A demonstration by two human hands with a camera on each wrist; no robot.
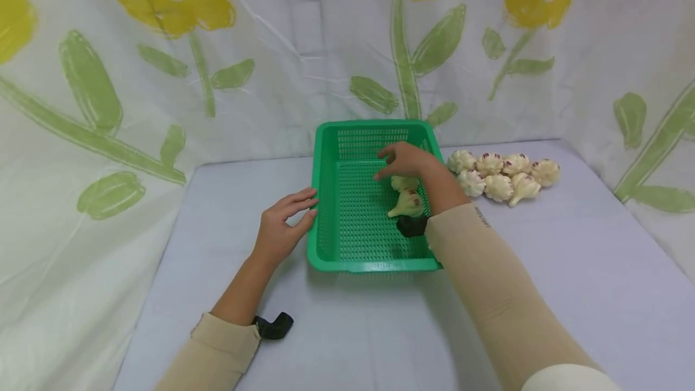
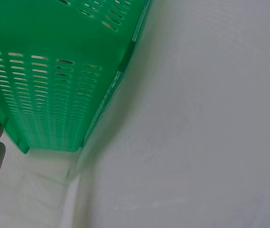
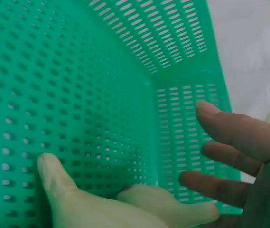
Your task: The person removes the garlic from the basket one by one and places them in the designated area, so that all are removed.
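A green plastic basket [image 1: 374,266] with slotted walls stands on the table, two garlic bulbs inside along its right side. The nearer garlic bulb [image 1: 409,204] points its stem to the left; the farther garlic bulb [image 1: 402,183] lies partly behind it. Over the basket's right part reaches my right hand [image 1: 407,160], thumb and fingers spread with nothing between them. The right wrist view shows that hand just beyond the stem of a garlic bulb [image 3: 158,204]. My left hand [image 1: 279,228] rests its extended fingertips on the basket's left rim.
Several more garlic bulbs [image 1: 498,188] lie grouped in two rows on the table [image 1: 347,330], right of the basket. A white curtain [image 1: 271,101] with painted yellow flowers hangs behind and at both sides. Each wrist carries a black device, such as the left one [image 1: 274,326].
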